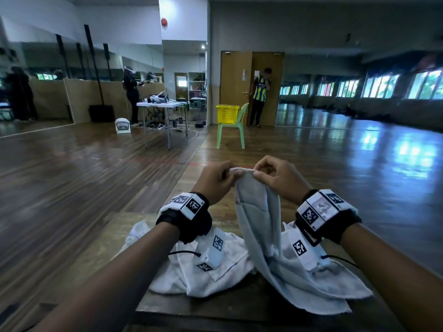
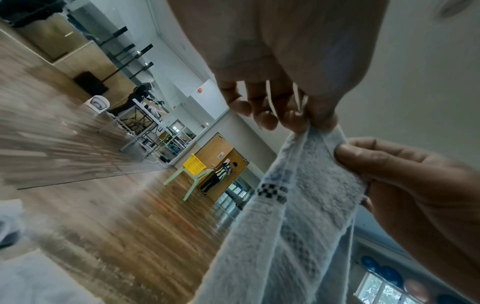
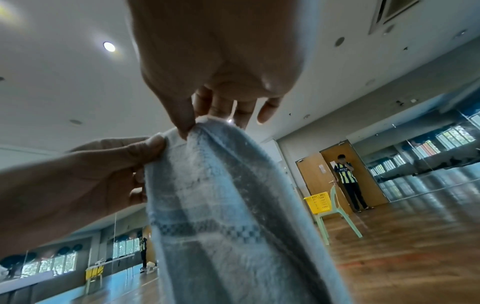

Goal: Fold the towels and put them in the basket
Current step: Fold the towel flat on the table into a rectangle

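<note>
I see the blue towel (image 1: 261, 224) held up over the table (image 1: 115, 238), its top edge pinched by both hands close together: my left hand (image 1: 214, 182) grips one corner between thumb and fingers, my right hand (image 1: 279, 177) grips the edge just beside it. The towel's lower end trails on the table, lying partly over a white towel (image 1: 203, 271) heaped there. That makes two towels I can count. The basket (image 1: 227, 113), one, yellow, sits on a green chair (image 1: 233, 130) well apart across the wooden floor. Open floor lies between table and chair. A person (image 1: 260, 97) stands by the door just beyond the chair. A white folding table (image 1: 163, 105) with gear stands left of it.
</note>
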The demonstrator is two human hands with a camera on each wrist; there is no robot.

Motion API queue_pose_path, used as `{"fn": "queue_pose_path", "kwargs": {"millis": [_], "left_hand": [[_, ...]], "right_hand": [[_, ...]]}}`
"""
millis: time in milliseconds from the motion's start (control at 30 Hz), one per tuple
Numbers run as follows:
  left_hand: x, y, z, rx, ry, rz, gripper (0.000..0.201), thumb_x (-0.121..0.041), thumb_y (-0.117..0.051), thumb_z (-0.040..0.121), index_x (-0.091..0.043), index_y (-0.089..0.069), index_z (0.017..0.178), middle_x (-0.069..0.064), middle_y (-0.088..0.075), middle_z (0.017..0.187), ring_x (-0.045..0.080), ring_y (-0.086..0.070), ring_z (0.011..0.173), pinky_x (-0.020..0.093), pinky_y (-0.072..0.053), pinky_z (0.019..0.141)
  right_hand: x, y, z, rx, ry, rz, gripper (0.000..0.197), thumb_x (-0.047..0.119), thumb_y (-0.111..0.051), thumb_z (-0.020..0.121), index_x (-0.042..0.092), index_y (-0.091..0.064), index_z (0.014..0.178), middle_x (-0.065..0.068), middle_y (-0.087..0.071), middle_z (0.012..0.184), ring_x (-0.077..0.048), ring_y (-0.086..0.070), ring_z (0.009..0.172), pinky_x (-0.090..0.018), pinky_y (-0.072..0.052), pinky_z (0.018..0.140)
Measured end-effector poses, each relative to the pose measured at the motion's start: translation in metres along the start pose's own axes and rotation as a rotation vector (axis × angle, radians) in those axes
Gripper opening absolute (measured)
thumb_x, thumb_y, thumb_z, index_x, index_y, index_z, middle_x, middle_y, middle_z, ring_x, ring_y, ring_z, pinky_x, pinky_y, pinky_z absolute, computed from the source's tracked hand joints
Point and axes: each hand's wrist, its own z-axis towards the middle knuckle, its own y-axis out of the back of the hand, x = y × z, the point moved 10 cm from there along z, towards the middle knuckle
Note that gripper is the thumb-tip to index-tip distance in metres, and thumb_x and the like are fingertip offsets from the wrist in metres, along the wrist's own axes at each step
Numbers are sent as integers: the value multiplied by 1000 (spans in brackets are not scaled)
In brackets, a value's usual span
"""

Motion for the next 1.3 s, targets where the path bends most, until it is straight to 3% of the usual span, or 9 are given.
{"fn": "queue_pose_path", "kwargs": {"millis": [300, 433, 567, 733, 833, 1067, 1133, 1200, 1300], "left_hand": [[31, -3, -14, -34, 67, -13, 29, -37, -56, 86, -12, -71, 89, 5, -64, 82, 21, -57, 75, 22, -39, 62], [40, -4, -18, 4, 48, 15, 45, -48, -51, 82, -8, -70, 83, 11, -67, 76, 26, -59, 70, 40, -48, 62], [48, -6, -22, -11, 81, 10, 54, -55, -47, 78, -4, -67, 80, 17, -65, 73, 27, -58, 69, 40, -46, 63], [50, 23, -25, -163, 136, -42, 15, -24, -62, 89, -13, -72, 91, -5, -61, 69, -12, -53, 62, 6, -36, 55], [54, 49, -20, -206, 141, -21, 15, -25, -61, 90, -15, -72, 89, -14, -57, 62, -10, -51, 57, 6, -34, 51], [25, 123, -1, -259, 113, 94, 20, -26, -63, 88, -10, -74, 95, 1, -66, 75, 3, -53, 59, 4, -37, 49], [8, 142, 6, -269, 89, 125, 22, -25, -63, 88, -8, -73, 99, 4, -69, 80, 12, -58, 65, 6, -38, 51], [-13, 163, 14, -296, 58, 152, 22, -25, -62, 88, -9, -72, 100, 9, -72, 85, 21, -63, 72, 22, -48, 58], [-56, 202, 26, -369, -25, 197, 23, -23, -64, 87, -6, -72, 102, 13, -72, 91, 24, -65, 79, 31, -52, 69]], "right_hand": [[-87, -39, -43, 302, -219, -200, 8, 28, -72, 76, 28, -64, 78, 2, -69, 81, -16, -63, 81, -47, -44, 93], [-126, -41, -64, 299, -329, -282, 9, 28, -68, 73, 31, -60, 69, 7, -66, 73, -14, -63, 78, -47, -40, 97], [-152, -41, -78, 309, -392, -430, 6, 30, -62, 79, 26, -61, 77, 7, -64, 78, -14, -58, 82, -37, -33, 94], [-163, -43, -87, 312, -442, -373, 7, 26, -59, 82, 20, -63, 83, 2, -67, 83, -19, -61, 84, -36, -44, 84], [-149, -31, -78, 293, -398, -385, 4, 24, -59, 83, 27, -62, 81, 5, -68, 83, -17, -63, 84, -35, -46, 81], [-56, 82, -16, -61, -196, -461, 8, 21, -59, 87, 28, -58, 82, 3, -64, 81, -24, -64, 85, -41, -47, 84], [-18, 114, -4, -131, -108, -476, 5, 17, -59, 89, 21, -59, 85, 2, -60, 78, -20, -60, 74, -27, -47, 75], [20, 141, 2, -170, -51, -526, 4, 14, -59, 89, 10, -61, 89, -2, -59, 78, -16, -53, 67, -14, -34, 57], [67, 177, 10, -221, 27, -585, 4, 19, -62, 87, 15, -61, 86, -6, -63, 80, -23, -56, 72, -28, -40, 62]]}}
